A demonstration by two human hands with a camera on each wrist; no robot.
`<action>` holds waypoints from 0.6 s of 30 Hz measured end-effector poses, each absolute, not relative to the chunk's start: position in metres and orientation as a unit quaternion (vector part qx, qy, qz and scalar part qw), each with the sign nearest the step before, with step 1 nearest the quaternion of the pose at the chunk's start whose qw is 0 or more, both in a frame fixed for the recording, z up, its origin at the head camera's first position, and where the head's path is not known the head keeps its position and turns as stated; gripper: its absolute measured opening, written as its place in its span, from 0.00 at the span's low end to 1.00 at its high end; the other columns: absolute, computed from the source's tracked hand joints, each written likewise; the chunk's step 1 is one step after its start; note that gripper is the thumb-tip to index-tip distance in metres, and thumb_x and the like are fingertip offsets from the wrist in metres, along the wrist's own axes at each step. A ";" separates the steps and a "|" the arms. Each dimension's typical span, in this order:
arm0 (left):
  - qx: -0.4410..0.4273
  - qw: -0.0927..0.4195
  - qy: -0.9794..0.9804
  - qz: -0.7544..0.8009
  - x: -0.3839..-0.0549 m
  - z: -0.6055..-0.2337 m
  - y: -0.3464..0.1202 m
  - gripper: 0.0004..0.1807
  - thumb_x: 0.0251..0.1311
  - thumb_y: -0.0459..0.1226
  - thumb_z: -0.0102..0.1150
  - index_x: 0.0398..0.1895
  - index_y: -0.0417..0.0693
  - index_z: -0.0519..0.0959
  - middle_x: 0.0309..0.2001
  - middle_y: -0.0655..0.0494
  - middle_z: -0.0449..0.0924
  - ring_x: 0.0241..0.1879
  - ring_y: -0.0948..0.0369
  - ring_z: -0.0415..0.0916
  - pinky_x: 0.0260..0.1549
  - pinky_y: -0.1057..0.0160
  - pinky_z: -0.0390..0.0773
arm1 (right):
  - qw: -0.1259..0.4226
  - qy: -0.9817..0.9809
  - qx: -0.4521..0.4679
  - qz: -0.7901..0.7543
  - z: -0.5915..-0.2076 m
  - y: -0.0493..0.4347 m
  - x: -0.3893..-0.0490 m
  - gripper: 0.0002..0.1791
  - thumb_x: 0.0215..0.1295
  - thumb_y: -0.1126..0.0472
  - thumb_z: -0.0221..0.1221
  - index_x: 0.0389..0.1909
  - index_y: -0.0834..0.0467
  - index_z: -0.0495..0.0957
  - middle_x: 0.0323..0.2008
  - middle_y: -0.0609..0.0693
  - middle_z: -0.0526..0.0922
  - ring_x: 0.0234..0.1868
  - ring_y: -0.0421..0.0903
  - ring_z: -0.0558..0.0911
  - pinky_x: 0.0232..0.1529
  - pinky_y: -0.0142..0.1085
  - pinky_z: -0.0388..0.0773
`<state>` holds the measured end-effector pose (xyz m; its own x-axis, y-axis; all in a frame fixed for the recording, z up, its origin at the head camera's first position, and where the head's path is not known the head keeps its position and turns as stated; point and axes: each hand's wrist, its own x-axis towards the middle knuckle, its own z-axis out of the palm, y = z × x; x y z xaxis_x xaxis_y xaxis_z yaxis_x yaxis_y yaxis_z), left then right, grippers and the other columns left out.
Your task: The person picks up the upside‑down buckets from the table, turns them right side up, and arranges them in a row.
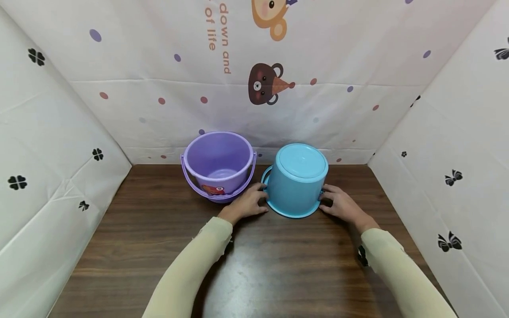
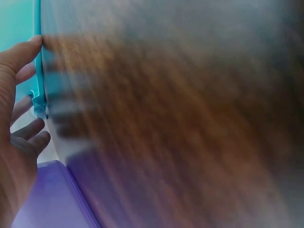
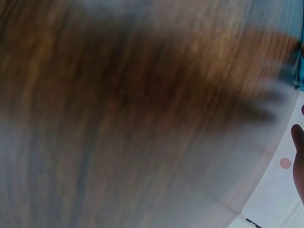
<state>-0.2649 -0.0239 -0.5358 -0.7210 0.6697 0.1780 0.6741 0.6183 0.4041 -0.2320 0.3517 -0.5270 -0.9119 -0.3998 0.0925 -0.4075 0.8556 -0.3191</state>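
Observation:
A light-blue bucket (image 1: 296, 185) stands upside down on the brown table, its flat base up and its rim on the wood. My left hand (image 1: 249, 202) is at its left side, close to the handle; in the left wrist view the thumb tip meets the blue rim (image 2: 38, 66) while the other fingers are loosely spread. On the opposite side my right hand (image 1: 337, 203) touches the bucket near the rim with parted fingers. The right wrist view catches only a little of that hand (image 3: 299, 161). Left of it, an upright purple bucket (image 1: 218, 157) has its handle hanging in front.
The dark wooden table (image 1: 278, 265) is shiny and reflects light. A white patterned cloth (image 1: 191, 119) with bears and dots closes off the back, and similar white sheets (image 1: 449, 145) stand along both sides.

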 end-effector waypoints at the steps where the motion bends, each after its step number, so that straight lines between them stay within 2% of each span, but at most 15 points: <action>1: -0.373 0.006 -0.900 -0.227 -0.266 -0.536 -0.024 0.16 0.56 0.44 0.77 0.43 0.47 0.86 0.69 0.40 0.72 0.70 0.46 0.69 0.71 0.51 0.69 | 0.014 -0.962 0.213 0.170 -0.527 0.351 -0.232 0.12 0.61 0.59 0.73 0.44 0.57 0.87 0.70 0.64 0.72 0.73 0.65 0.68 0.69 0.63 0.70; 8: -0.363 0.008 -0.906 -0.219 -0.269 -0.537 -0.019 0.13 0.56 0.45 0.78 0.37 0.49 0.85 0.66 0.41 0.72 0.66 0.46 0.72 0.67 0.52 0.73 | 0.041 -0.955 0.255 0.147 -0.528 0.351 -0.232 0.11 0.61 0.60 0.73 0.44 0.57 0.88 0.68 0.65 0.74 0.70 0.63 0.72 0.66 0.60 0.74; 18: -0.354 0.014 -0.912 -0.206 -0.269 -0.536 -0.014 0.14 0.56 0.46 0.78 0.33 0.50 0.82 0.66 0.40 0.72 0.65 0.46 0.72 0.67 0.51 0.73 | 0.094 -0.939 0.313 0.111 -0.529 0.351 -0.232 0.10 0.59 0.62 0.75 0.41 0.57 0.88 0.64 0.66 0.77 0.64 0.63 0.79 0.60 0.55 0.81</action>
<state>-0.2687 -0.0139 -0.5360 -0.7492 0.6399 0.1711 0.6512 0.6644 0.3667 -0.2316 0.3514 -0.5292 -0.7865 -0.5664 0.2461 -0.6081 0.7797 -0.1489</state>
